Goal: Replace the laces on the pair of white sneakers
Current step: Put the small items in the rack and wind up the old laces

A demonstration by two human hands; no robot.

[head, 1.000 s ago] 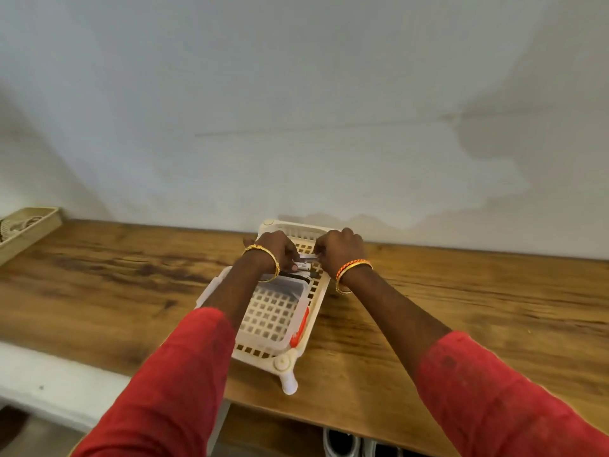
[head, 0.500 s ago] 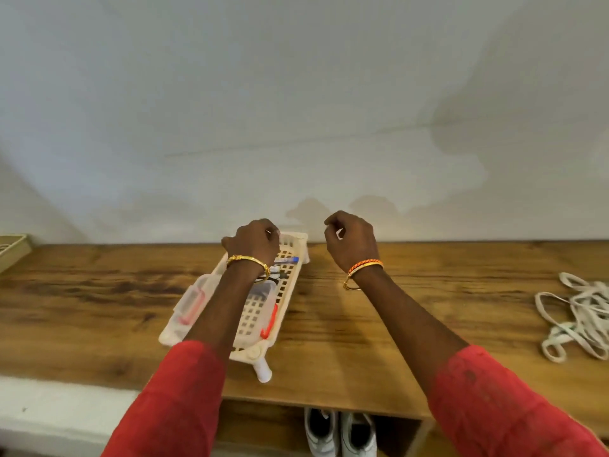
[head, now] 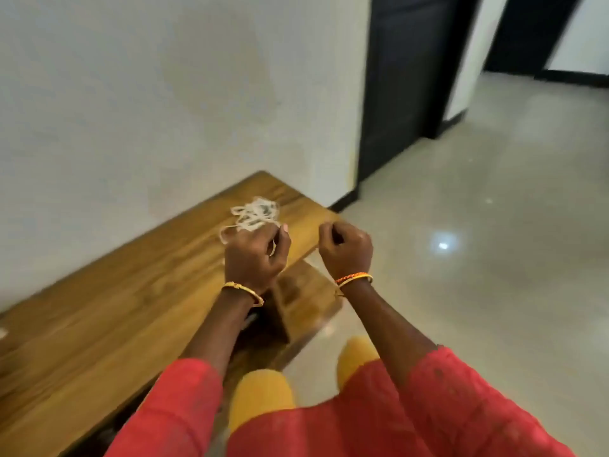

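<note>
A tangled pile of white laces (head: 256, 213) lies near the far right end of the wooden bench (head: 108, 311). My left hand (head: 257, 258) hovers just in front of the pile with curled fingers. A pale strand shows between its thumb and fingers, and a lace loop sticks out to the left of the hand. My right hand (head: 346, 253) is a fist over the bench's right end, with nothing visible in it. The view is motion-blurred. The white sneakers are out of view.
The bench stands against a white wall (head: 148, 94). A pale tiled floor (head: 478, 225) opens to the right, with a dark door frame (head: 398, 84) behind it. My yellow-clad legs (head: 263, 397) are below the hands. A dark space lies under the bench.
The view has swung right, away from the cream basket, which is now out of sight. Both hands moved along the bench to the white laces, the left one reaching the pile.
</note>
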